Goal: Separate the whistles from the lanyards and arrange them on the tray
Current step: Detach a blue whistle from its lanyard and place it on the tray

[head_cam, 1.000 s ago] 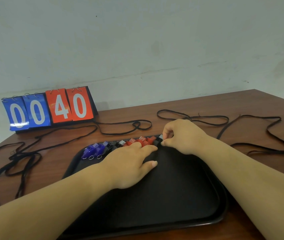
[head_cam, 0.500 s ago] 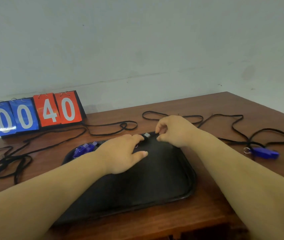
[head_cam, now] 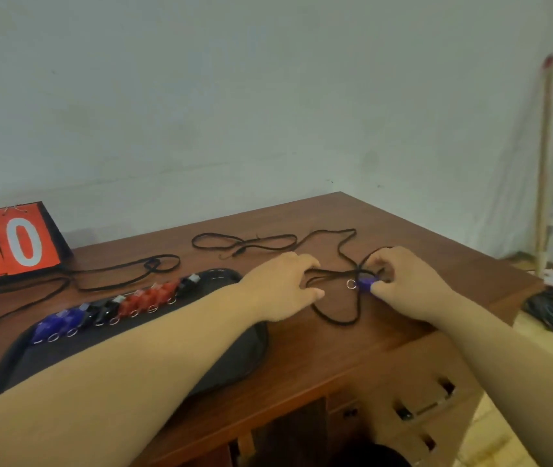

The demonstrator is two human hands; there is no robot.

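Tray [head_cam: 234, 365] lies under the left forearm, with whistles [head_cam: 127, 305] rowed along its far edge. Right hand [head_cam: 406, 288] pinches a blue whistle [head_cam: 366, 284]; left hand [head_cam: 282, 288], just beside it, curls round its lanyard [head_cam: 335, 318]. Beyond the hands lie loose lanyards [head_cam: 245, 242]; far left stands a scoreboard [head_cam: 16, 247].

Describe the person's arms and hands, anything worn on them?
Both arms are bare as far as the view shows: no sleeves on the left forearm or right forearm. The left hand and right hand show no gloves, rings or watch.
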